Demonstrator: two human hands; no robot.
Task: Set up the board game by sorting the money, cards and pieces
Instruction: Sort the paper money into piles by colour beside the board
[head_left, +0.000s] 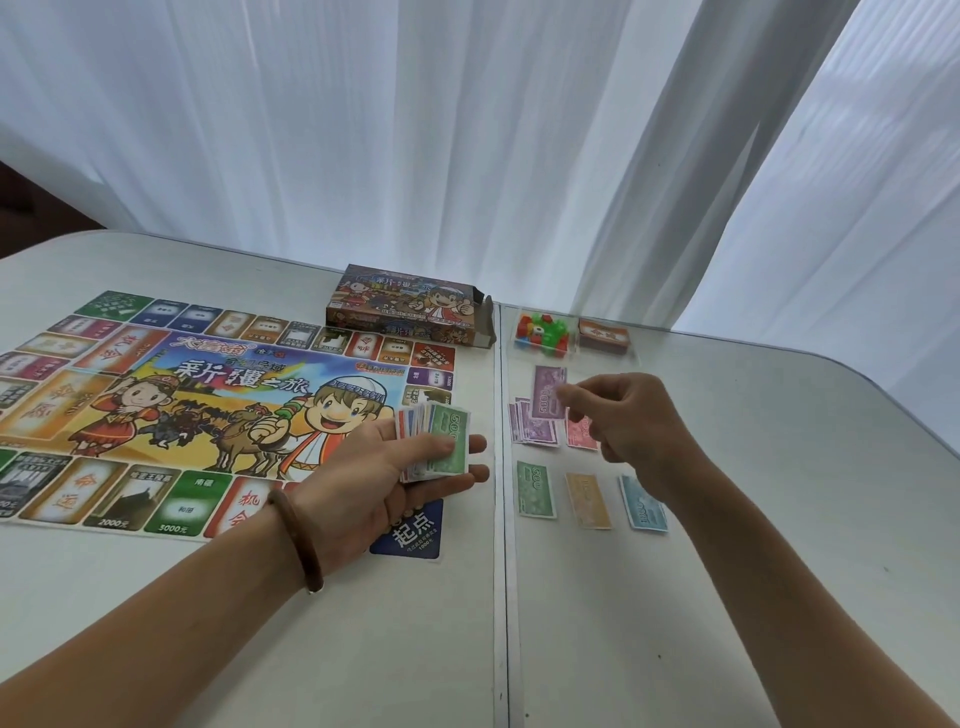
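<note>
Holding the play-money stack (436, 441) in my left hand (379, 467); right hand (623, 421) pinches a purple note (545, 389) by its edge. Probably light, floppy, slippery.

We find a fanned stack of notes (435, 441), green topmost, gripped in the left hand (374, 473). The right hand (623, 421) pinches a purple note (546, 391) over the purple pile (534, 428). A green note (535, 489), tan note (588, 500) and blue note (643, 503) lie nearby.
</note>
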